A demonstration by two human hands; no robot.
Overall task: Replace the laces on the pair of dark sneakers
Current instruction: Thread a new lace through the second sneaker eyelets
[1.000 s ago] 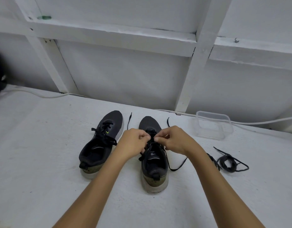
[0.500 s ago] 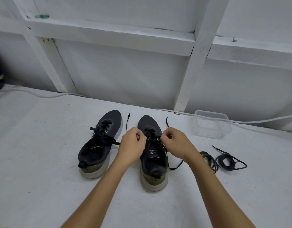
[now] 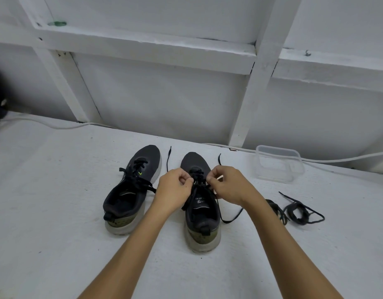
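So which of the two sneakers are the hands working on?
The right sneaker: left hand and right hand pinch its lace. The left sneaker lies apart, untouched.

Both dark sneakers (image 3: 133,188) have matt knitted cloth uppers; the right-hand sneaker (image 3: 200,203) shows a scuffed, dull rubbery sole with a speckled olive heel patch. Their laces (image 3: 135,180) are flat woven cloth, like the spare coiled laces (image 3: 297,212) at right. The container (image 3: 278,164) is clear, slightly glossy plastic. The worktop (image 3: 46,212) is white, rough and grainy. The wall frame (image 3: 143,44) behind looks like painted wood, matt white.
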